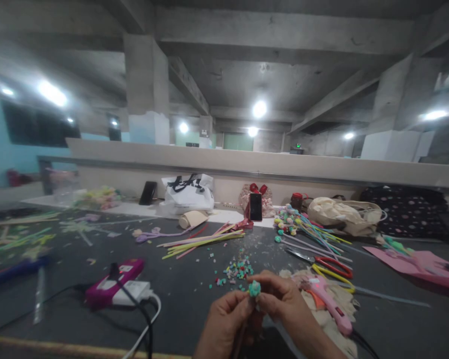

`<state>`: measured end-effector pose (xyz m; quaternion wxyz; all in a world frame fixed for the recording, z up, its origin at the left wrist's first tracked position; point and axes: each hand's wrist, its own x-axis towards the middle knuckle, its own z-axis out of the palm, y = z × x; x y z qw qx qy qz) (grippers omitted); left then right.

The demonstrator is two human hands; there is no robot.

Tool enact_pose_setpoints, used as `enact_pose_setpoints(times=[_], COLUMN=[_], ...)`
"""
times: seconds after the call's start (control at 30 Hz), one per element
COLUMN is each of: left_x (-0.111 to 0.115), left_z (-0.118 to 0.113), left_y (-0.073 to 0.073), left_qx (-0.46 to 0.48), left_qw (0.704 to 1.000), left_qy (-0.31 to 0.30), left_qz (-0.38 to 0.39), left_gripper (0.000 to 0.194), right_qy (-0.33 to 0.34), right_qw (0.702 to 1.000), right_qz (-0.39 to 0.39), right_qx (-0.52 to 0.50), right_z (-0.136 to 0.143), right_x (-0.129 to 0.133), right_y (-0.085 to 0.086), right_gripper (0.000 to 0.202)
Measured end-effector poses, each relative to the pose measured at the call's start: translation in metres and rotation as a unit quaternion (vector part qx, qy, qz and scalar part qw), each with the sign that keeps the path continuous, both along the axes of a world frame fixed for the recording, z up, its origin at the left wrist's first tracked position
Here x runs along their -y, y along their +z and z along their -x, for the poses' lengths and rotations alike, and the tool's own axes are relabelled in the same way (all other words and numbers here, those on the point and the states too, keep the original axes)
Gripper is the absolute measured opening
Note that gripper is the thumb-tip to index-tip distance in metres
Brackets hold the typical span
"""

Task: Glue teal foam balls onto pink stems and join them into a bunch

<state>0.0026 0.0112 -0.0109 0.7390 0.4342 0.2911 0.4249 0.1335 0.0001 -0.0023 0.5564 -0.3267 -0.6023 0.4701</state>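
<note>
Between left hand (pixel 226 319) and right hand (pixel 290 304), a teal cluster (pixel 254 288) sits pinched in both narrow grips, its long axis unclear; loose coloured bits (pixel 239 269) lie just beyond on the bench (pixel 183 294).

Left hand (pixel 223 319) and right hand (pixel 285 301) at bottom centre, cluster (pixel 254 288) between them, loose bits (pixel 240 269) behind, power strip (pixel 131 272) lower left, scissors (pixel 318 260) right, glue gun (pixel 330 300) before them on cloth (pixel 324 324), apparently a bag (pixel 407 212) behind, far right

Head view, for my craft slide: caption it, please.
Left hand and right hand hold a teal cluster over a dark table, pink glue gun nearby.
</note>
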Motion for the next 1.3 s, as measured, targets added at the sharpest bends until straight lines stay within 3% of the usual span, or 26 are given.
enact_pose_setpoints(times=[0.23,0.33,0.4,0.53,0.67,0.83,0.93,1.0,1.07,1.13,1.3], left_x=[-0.004,-0.004,-0.002,0.004,0.002,-0.009,-0.016,-0.019,-0.020,-0.019,-0.016], left_z=[-0.001,-0.001,0.001,0.005,0.005,0.005,0.006,0.005,0.005,0.004,0.010], left_y=[-0.009,-0.008,-0.004,0.009,0.010,0.000,-0.006,-0.010,-0.012,-0.012,-0.002], left_qx=[-0.026,0.000,0.015,0.069,0.116,0.124,0.100,0.070,0.044,0.040,0.037], left_qw=[1.000,0.999,0.998,0.991,0.987,0.988,0.991,0.989,0.984,0.983,0.992], left_qy=[0.003,0.003,0.030,0.104,0.095,0.082,0.088,0.124,0.155,0.150,0.111], left_qz=[0.007,0.032,0.052,0.050,0.050,0.040,-0.003,-0.040,-0.075,-0.095,-0.036], left_gripper=[0.038,0.032,0.026,0.020,0.025,0.029,0.033,0.038,0.044,0.047,0.035], right_qy=[-0.031,-0.041,-0.072,-0.160,-0.098,-0.076,-0.056,-0.051,-0.046,-0.038,-0.017], right_qw=[0.999,0.999,0.997,0.986,0.994,0.996,0.990,0.981,0.975,0.975,0.973], right_qz=[-0.014,0.006,0.016,0.048,0.038,0.018,0.091,0.136,0.152,0.148,0.148], right_qx=[0.032,0.019,0.001,-0.009,-0.024,-0.042,-0.087,-0.129,-0.152,-0.160,-0.174], right_z=[-0.003,-0.005,-0.006,0.005,0.029,0.047,0.048,0.046,0.043,0.039,0.030], right_x=[0.000,0.000,0.000,-0.002,-0.007,-0.014,-0.016,-0.018,-0.019,-0.020,-0.020], right_y=[0.002,0.001,-0.001,-0.015,-0.026,-0.020,-0.012,-0.009,-0.007,-0.006,-0.008], right_gripper=[0.018,0.032,0.038,0.022,0.025,0.029,0.030,0.030,0.031,0.031,0.030])
